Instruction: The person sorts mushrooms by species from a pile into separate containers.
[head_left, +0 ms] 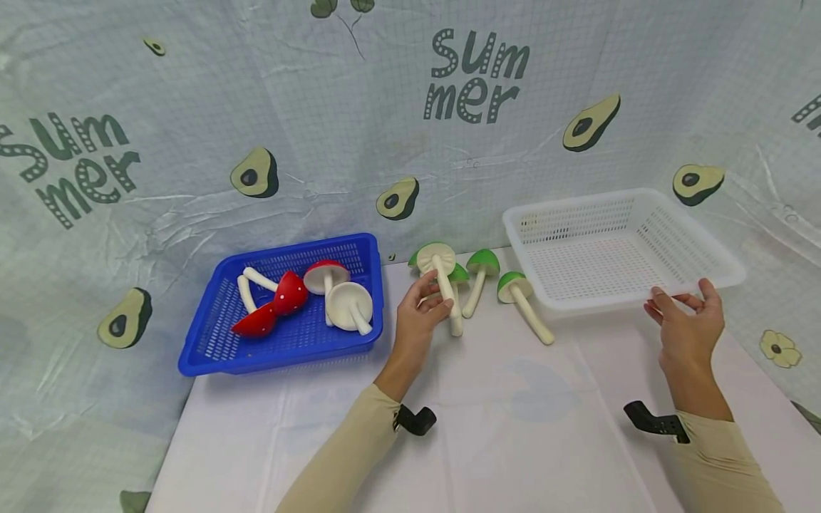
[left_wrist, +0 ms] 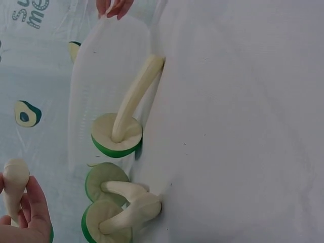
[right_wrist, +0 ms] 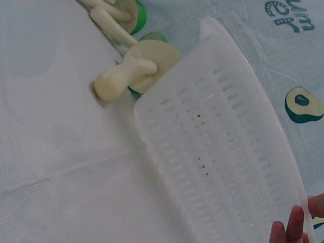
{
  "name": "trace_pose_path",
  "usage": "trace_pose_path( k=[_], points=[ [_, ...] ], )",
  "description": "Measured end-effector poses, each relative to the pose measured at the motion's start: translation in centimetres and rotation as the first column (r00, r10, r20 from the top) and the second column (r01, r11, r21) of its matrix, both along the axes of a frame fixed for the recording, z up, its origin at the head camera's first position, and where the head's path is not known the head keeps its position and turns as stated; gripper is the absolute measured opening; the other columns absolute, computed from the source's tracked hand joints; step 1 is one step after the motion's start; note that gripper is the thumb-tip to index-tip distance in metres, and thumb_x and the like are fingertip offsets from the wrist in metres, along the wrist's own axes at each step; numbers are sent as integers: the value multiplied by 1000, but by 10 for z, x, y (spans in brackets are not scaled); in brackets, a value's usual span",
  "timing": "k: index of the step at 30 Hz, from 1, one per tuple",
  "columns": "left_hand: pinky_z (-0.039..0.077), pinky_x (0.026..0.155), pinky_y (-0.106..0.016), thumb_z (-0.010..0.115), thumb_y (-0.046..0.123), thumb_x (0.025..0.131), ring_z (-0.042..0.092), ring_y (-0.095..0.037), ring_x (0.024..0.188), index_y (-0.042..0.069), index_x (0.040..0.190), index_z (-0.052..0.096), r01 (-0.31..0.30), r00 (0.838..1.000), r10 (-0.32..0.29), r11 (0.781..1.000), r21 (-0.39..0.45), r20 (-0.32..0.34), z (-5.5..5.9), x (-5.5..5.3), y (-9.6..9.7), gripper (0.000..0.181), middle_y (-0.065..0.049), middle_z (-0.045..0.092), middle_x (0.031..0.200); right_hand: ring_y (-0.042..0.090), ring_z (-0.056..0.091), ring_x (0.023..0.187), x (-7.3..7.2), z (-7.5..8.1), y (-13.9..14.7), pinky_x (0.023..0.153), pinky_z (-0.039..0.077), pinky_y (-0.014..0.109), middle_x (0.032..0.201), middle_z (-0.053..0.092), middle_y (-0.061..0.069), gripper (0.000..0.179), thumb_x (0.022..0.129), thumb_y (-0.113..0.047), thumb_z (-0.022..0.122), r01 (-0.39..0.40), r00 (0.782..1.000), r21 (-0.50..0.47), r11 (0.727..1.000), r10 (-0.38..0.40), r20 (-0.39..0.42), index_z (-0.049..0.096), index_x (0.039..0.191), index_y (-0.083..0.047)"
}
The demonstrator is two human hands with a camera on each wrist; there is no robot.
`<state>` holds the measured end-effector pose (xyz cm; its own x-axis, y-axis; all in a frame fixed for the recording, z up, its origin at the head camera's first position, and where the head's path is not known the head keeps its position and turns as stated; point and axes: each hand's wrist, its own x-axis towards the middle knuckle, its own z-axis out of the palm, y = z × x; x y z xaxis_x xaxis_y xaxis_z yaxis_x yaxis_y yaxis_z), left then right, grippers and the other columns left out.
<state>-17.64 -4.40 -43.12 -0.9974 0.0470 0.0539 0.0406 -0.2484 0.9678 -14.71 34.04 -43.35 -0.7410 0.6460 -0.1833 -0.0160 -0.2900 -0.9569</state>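
My left hand (head_left: 418,315) pinches the stem of a toy mushroom (head_left: 436,256), whose pale gilled underside faces up. In the left wrist view, its pale stem (left_wrist: 16,177) stands between thumb and fingers. Several green-capped toy mushrooms lie close by, among them one with its stem toward me (head_left: 534,322) and another (head_left: 482,262) behind it. My right hand (head_left: 691,326) grips the near right rim of a white plastic basket (head_left: 593,303), thumb on one side and fingers on the other. That basket holds nothing and looks slightly tilted; the right wrist view shows its slotted side (right_wrist: 202,126).
On the left of the white table (head_left: 513,442) stands a blue plastic basket (head_left: 282,356) containing red-capped mushrooms (head_left: 291,292) and a mushroom with its pale underside up (head_left: 349,306). A patterned curtain (head_left: 359,121) hangs behind and along the sides.
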Motion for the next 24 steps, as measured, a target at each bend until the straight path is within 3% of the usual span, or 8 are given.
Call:
trace_pose_path(
  k=[11, 24],
  points=[
    [58, 84, -26, 68, -4, 92, 61, -16, 106, 14, 149, 51, 52, 998, -53, 999, -16, -32, 9, -10, 14, 62, -13, 53, 128, 7, 67, 86, 1, 0, 0, 73, 57, 18, 113, 45, -7, 103, 80, -24, 84, -5, 1000, 7, 1000, 5, -8, 21, 161, -28],
    [56, 85, -25, 70, -5, 90, 61, -20, 109, 15, 147, 54, 39, 999, -39, 999, -28, -23, 15, -22, 28, 62, -13, 57, 128, 9, 67, 82, 0, 3, -1, 73, 57, 19, 111, 43, -6, 96, 87, -11, 78, 3, 1000, -23, 1000, -3, 6, 20, 162, -27]
  ],
)
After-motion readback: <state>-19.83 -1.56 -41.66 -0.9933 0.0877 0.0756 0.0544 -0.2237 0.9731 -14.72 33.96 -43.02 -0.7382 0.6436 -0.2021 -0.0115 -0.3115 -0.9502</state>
